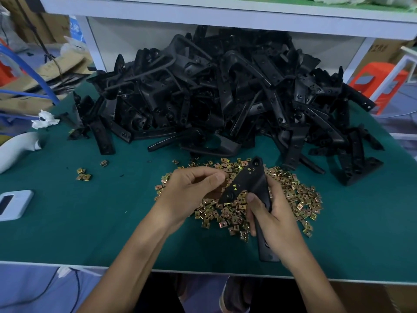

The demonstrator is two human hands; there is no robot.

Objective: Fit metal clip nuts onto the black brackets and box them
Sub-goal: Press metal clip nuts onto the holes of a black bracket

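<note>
My right hand grips a black bracket by its long arm, holding it tilted above a heap of brass-coloured clip nuts on the green table. Two clip nuts show on the bracket's flat face. My left hand is beside the bracket's left tip with its fingers curled in; whether it pinches a nut is hidden. A large pile of black brackets fills the back of the table.
A few stray clip nuts lie to the left. A white device sits at the left edge, with a white object and crumpled paper behind it. A white shelf overhangs the pile. An orange stool stands at the right.
</note>
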